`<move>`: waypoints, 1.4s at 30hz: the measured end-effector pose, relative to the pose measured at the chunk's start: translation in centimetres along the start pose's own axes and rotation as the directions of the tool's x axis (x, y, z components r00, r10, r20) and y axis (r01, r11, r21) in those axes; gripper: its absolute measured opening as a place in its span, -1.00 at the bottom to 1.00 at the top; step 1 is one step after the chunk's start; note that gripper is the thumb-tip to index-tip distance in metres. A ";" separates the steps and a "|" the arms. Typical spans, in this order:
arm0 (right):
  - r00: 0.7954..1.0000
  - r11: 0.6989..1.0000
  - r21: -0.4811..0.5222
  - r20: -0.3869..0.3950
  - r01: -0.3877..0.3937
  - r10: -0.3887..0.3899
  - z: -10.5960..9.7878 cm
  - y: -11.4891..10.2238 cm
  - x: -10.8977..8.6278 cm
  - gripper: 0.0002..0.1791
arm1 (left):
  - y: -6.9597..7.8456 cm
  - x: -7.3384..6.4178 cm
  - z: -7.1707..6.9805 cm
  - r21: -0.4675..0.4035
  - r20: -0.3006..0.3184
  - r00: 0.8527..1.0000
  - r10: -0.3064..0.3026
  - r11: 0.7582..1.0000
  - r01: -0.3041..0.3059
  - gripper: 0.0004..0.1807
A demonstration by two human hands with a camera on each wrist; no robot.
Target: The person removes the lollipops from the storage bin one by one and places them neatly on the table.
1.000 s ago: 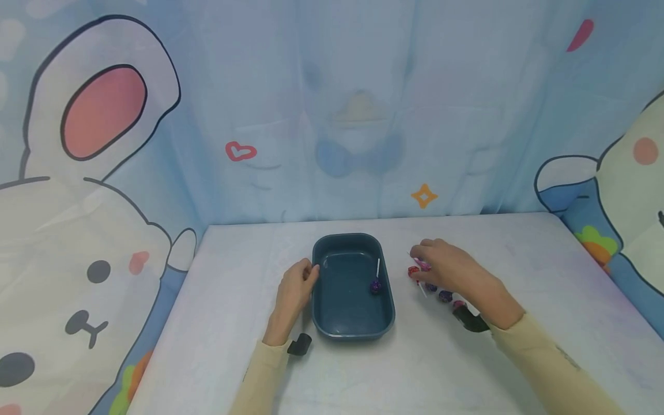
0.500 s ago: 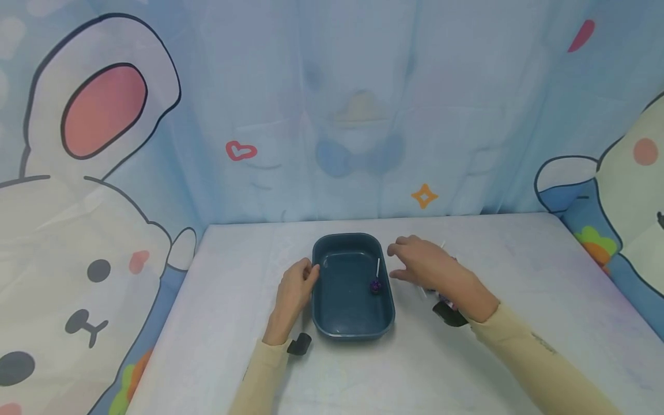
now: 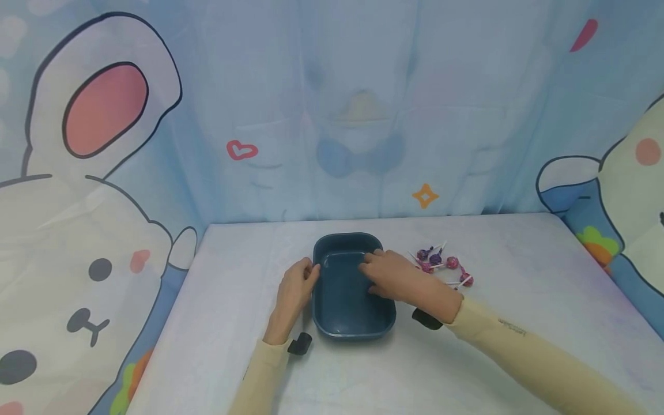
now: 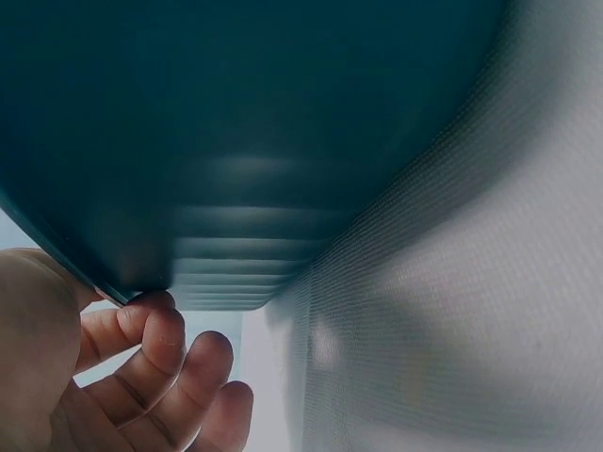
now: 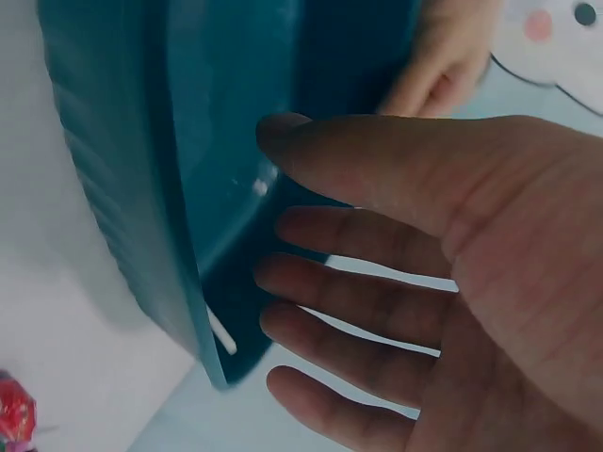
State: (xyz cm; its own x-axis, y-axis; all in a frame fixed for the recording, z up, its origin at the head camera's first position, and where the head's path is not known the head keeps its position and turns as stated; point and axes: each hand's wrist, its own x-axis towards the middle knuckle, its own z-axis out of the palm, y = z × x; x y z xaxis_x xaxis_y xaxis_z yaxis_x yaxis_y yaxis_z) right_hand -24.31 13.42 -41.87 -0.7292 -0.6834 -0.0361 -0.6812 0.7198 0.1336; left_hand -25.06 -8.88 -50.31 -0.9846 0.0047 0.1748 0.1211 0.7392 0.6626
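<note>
A dark teal plastic tray (image 3: 342, 308) stands on the white table. My left hand (image 3: 294, 291) pinches its left rim between thumb and forefinger, and the left wrist view shows the other fingers (image 4: 203, 372) loosely bent below that edge. Over the tray's right side, my right hand (image 3: 396, 278) reaches in past the rim. Its thumb and fingers are spread apart with nothing between them in the right wrist view. A white lollipop stick (image 5: 222, 331) shows inside the tray there; the head view has it hidden behind the right hand.
Several wrapped lollipops, among them a pink one (image 3: 452, 263) and a purple one (image 3: 436, 259), lie loosely on the table (image 3: 524, 271) right of the tray. A blue cartoon curtain (image 3: 290, 190) hangs behind the table.
My right hand has moved left from the lollipops to over the tray, uncovering the lollipops on the table. The left hand and the tray have stayed in place.
</note>
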 end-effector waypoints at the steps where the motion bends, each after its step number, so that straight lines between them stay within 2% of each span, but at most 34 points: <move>1: 1.000 1.000 -0.006 0.002 0.007 -0.007 0.2 -0.2 0.2 -0.59 | 0.0 0.0 0.0 0.002 -0.002 1.000 0.001 1.000 -0.001 -0.69; 10: 0.995 0.998 -0.067 0.100 0.015 -0.008 2.4 -1.0 1.8 -0.74 | 0.1 0.0 -0.1 0.003 0.005 1.000 -0.008 1.000 0.008 -0.70; 14: 0.993 0.996 -0.086 0.119 0.010 0.001 2.7 -1.1 2.1 -0.79 | 0.1 -0.1 -0.1 -0.003 0.009 1.000 -0.015 1.000 0.015 -0.69; 20: 0.992 0.991 -0.135 0.126 0.014 0.003 3.0 -1.1 2.0 -0.83 | 0.0 0.0 0.0 -0.005 0.009 1.000 -0.015 1.000 0.015 -0.69; 31: 0.988 0.983 -0.181 0.148 -0.025 0.052 3.6 -1.1 2.4 -0.84 | -0.1 0.0 0.0 0.004 0.010 1.000 -0.012 1.000 0.012 -0.69; 38: 0.992 0.980 -0.198 0.117 -0.010 0.034 3.7 -1.0 2.4 -0.85 | -0.1 -0.1 0.0 0.000 0.010 1.000 -0.016 1.000 0.016 -0.69; 42: 0.992 0.983 -0.186 0.127 0.004 0.020 3.4 -1.0 2.4 -0.84 | -0.1 -0.1 0.1 0.002 0.011 1.000 -0.017 1.000 0.017 -0.69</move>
State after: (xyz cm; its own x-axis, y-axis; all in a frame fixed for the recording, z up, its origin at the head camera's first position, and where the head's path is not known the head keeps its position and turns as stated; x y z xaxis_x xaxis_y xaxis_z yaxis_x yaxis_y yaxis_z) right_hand -25.63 11.51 -45.48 -0.7452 -0.6476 -0.1590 -0.6599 0.6820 0.3153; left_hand -25.02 -8.92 -50.49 -0.9878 -0.0007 0.1557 0.1041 0.7404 0.6640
